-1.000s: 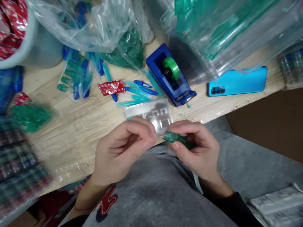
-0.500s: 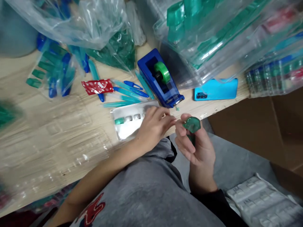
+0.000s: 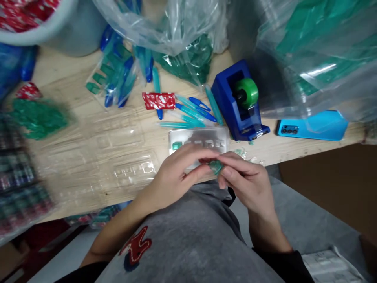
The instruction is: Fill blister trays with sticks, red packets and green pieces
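Observation:
Both hands meet over the front edge of the wooden table. My left hand (image 3: 184,171) and my right hand (image 3: 243,173) pinch a small green plastic piece (image 3: 216,167) between their fingertips, with something dark red showing beside it. Just beyond them lies a clear plastic tray (image 3: 191,135) with a row of small hollows; a green piece (image 3: 177,146) sits in its left hollow. My left hand partly covers the tray's front. Behind the tray are teal and blue pens (image 3: 191,112) and a red dotted packet (image 3: 159,101).
A blue tape dispenser (image 3: 235,102) with green tape stands right of the pens. A blue phone (image 3: 315,126) lies at the right. Bags of green pieces (image 3: 188,59), a grey bucket (image 3: 79,31) and clear empty trays (image 3: 132,169) are around.
The view has shifted left, so the table items appear further right. My hands have come together, and my left fingers now also touch the green piece that my right hand held.

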{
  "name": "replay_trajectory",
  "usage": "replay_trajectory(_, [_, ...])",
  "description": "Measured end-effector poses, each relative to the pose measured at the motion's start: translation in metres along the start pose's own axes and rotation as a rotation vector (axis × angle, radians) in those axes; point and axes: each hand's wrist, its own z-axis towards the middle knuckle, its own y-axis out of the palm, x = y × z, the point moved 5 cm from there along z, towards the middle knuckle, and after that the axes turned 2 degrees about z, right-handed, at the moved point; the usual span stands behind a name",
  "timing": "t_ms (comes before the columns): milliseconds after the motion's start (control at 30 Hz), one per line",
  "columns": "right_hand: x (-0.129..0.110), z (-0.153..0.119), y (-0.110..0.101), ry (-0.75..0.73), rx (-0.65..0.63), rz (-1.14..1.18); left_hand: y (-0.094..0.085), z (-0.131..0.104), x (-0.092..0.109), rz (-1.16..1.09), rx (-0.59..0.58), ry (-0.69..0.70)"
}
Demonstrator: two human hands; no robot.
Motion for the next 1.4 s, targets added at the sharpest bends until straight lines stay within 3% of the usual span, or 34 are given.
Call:
replay_trajectory(167, [-0.014, -0.004, 0.009, -0.133, 0.024, -0.310, -0.008, -0.003, 0.006, 0.181, 0.020, 0.160])
replay_trajectory(300, [-0.017, -0.010, 0.011, -0.200, 0.109, -0.392, -0.011, -0.008, 0.004, 0.091, 0.094, 0.101])
replay_trajectory(433, [-0.010, -0.009, 0.005, -0.102, 0.191, -0.203, -0.014, -0.016, -0.003, 0.049, 0.229, -0.066])
replay_trajectory(533, [0.003, -0.003, 0.005, 0.097, 0.098, 0.080, -0.016, -0.018, -0.008, -0.037, 0.309, -0.166])
replay_trajectory(600, [0.008, 0.000, 0.002, 0.145, 0.093, 0.140, -0.024, -0.018, -0.015, -0.081, 0.420, -0.205])
replay_trajectory(667, [0.006, 0.004, -0.008, 0.042, 0.200, -0.037, -0.040, -0.022, -0.027, -0.114, 0.579, -0.239])
replay_trajectory(733, [0.000, 0.008, -0.013, -0.142, 0.283, -0.369, -0.058, -0.030, -0.042, -0.127, 0.720, -0.282])
replay_trajectory(800, [-0.001, 0.014, -0.006, -0.294, 0.223, -0.658, -0.072, -0.041, -0.056, -0.103, 0.784, -0.323])
replay_trajectory(967, [0.016, 0.032, 0.020, -0.411, -0.070, -0.945, -0.078, -0.061, -0.069, -0.041, 0.742, -0.362])
replay_trajectory(1133, [0.027, 0.037, 0.037, -0.391, -0.200, -1.238, -0.068, -0.062, -0.070, -0.044, 0.667, -0.409])
replay_trajectory(1233, [0.032, 0.040, 0.045, -0.301, -0.235, -1.392, -0.068, -0.060, -0.071, -0.011, 0.578, -0.420])
replay_trajectory(1333, [0.030, 0.042, 0.048, -0.222, -0.237, -1.358, -0.070, -0.058, -0.068, 0.019, 0.516, -0.403])
replay_trajectory(1400, [0.020, 0.037, 0.042, -0.233, -0.165, -1.136, -0.068, -0.052, -0.059, 0.058, 0.482, -0.358])
